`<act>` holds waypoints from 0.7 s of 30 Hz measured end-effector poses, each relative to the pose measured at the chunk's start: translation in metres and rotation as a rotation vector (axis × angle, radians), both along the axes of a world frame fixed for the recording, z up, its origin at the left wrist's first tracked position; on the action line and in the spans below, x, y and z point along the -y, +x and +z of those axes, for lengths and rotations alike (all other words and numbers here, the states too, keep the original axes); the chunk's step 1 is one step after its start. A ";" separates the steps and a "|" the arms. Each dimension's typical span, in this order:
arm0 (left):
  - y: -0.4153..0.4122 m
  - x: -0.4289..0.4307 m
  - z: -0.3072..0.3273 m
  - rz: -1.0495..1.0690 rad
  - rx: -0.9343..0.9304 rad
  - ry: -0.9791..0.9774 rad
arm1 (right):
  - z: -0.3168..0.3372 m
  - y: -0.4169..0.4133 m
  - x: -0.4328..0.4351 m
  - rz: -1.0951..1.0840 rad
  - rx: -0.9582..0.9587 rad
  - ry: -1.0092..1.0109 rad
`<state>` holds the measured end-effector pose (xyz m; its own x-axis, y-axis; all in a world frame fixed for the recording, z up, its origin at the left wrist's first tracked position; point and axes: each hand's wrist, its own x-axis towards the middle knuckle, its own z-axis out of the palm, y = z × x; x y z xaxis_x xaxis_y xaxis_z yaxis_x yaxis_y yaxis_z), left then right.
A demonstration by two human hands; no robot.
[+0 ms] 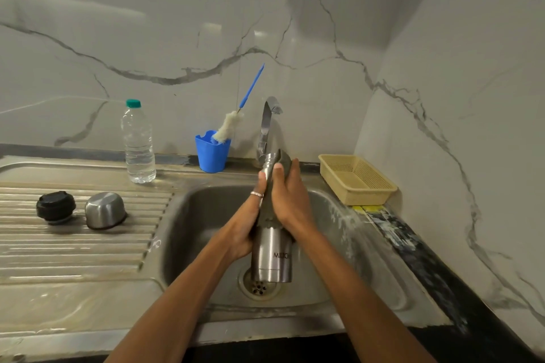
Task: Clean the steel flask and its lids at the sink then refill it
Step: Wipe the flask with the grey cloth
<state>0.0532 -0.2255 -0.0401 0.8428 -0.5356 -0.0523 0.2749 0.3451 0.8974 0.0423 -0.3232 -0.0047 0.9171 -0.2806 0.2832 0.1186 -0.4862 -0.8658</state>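
You're scrubbing the steel flask (272,256) over the sink (206,209), left hand (241,233) gripping its body, right hand (290,203) clamping a grey pad (284,160) at its neck; rinsing next needs the tap (269,118) opened.

Home kitchen — steel sink (206,244), tap (268,118), marble-look wall tiles (442,67).

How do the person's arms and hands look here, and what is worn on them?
The left forearm and the right forearm are bare down to the picture's bottom edge; no sleeves, gloves, watch or bracelet show. The left hand wears one thin silver-coloured metal ring on a finger. The right hand wears nothing visible.
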 end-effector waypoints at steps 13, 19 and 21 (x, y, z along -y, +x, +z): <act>0.016 0.003 -0.017 0.268 0.609 0.602 | 0.005 0.022 0.025 0.027 -0.131 0.290; 0.019 0.006 -0.022 0.281 0.826 0.797 | -0.011 0.022 0.034 0.011 -0.094 0.426; 0.022 0.006 -0.024 0.253 0.828 0.849 | -0.019 0.026 0.038 -0.043 -0.065 0.499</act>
<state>0.0749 -0.2318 -0.0646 0.8633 -0.4076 0.2977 -0.4794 -0.4775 0.7363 0.0681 -0.3609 -0.0239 0.9131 -0.4049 0.0481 0.0462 -0.0143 -0.9988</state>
